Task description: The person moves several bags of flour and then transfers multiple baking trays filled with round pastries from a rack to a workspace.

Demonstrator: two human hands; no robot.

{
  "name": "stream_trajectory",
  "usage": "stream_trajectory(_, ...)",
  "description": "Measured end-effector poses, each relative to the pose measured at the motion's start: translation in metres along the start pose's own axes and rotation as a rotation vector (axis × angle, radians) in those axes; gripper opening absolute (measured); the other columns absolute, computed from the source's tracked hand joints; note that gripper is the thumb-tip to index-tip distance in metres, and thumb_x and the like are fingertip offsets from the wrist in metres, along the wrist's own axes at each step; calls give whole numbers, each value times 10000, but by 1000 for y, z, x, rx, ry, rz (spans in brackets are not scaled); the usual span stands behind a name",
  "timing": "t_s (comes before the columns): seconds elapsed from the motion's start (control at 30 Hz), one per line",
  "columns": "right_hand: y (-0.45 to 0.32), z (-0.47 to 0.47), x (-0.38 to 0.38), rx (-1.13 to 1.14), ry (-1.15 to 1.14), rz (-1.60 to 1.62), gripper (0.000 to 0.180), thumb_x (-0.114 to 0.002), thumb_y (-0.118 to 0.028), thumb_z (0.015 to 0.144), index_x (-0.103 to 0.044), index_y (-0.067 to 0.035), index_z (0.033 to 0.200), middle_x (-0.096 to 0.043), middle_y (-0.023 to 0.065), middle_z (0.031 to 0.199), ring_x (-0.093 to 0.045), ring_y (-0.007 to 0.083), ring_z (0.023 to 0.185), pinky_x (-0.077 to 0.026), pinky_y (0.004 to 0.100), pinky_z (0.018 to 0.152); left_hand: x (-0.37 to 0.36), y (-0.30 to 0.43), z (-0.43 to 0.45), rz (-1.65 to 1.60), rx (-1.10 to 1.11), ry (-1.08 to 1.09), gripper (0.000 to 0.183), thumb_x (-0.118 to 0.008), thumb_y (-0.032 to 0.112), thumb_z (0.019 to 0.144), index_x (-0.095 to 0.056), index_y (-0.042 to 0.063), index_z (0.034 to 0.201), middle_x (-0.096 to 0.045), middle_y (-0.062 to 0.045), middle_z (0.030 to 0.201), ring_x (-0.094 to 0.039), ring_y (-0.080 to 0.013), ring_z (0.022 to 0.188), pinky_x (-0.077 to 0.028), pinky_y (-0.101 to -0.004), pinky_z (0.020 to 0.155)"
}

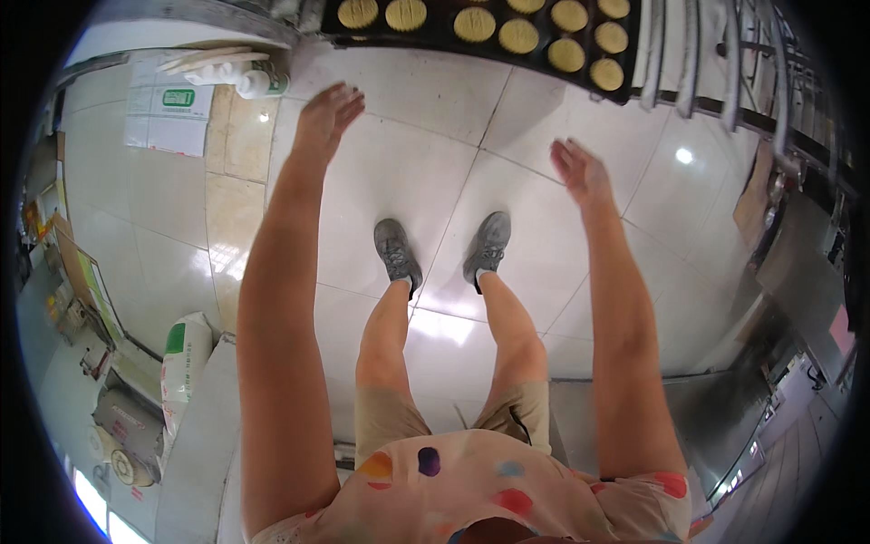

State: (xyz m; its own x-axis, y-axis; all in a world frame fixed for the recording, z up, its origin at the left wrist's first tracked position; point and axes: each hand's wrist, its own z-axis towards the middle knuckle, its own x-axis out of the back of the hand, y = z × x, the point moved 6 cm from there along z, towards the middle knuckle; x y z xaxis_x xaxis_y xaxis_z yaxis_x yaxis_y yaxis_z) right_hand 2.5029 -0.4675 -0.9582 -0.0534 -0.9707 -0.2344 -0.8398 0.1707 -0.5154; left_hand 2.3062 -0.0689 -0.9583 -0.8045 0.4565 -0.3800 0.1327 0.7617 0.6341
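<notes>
My left hand (331, 115) is held out over the tiled floor with nothing in it, fingers slightly bent and apart. On the other side, my right hand (579, 170) is also empty and a little blurred, its fingers pointing up and left. Beyond both hands, at the top of the view, lies a dark baking tray (408, 37) with several round, yellow pastries (474, 25) in rows. Neither hand touches the tray. The right hand is below the tray's right part, the left hand below its left end.
A metal rack (690, 61) stands at the upper right beside the tray. White bottles (255, 83) and a white printed sheet (166, 112) are at upper left. A white printed sack (185, 360) leans at lower left. Steel equipment (809, 265) lines the right side.
</notes>
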Motion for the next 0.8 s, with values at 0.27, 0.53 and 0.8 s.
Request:
stream_trajectory(0.27,-53,115,-44,184,-150,257,157,-473,-12,860,-506,80,982,-585,205,1015,-526,320,1045,-426,428,969,-51,8,114,-199,-108,-112,172,-522,-24,832,-481,-25,999,-537,-107,860,-538,-241,798,-489,-385,814)
stream_trajectory(0.53,-38,106,-31,254,-38,236,47,-531,36,806,-524,42,852,-603,151,881,-584,246,881,-498,379,875,-20,-9,111,-305,-174,32,171,-503,-28,820,-498,-53,989,-548,-157,984,-534,-274,941,-455,-425,899)
stream_trajectory(0.8,-13,25,76,76,3,302,453,-470,-334,881,-488,34,1145,-543,182,1154,-527,324,1054,-416,462,941,42,-19,2,-305,45,25,522,-372,365,944,-341,-14,1302,-459,-156,1275,-440,-304,1184,-335,-456,1012)
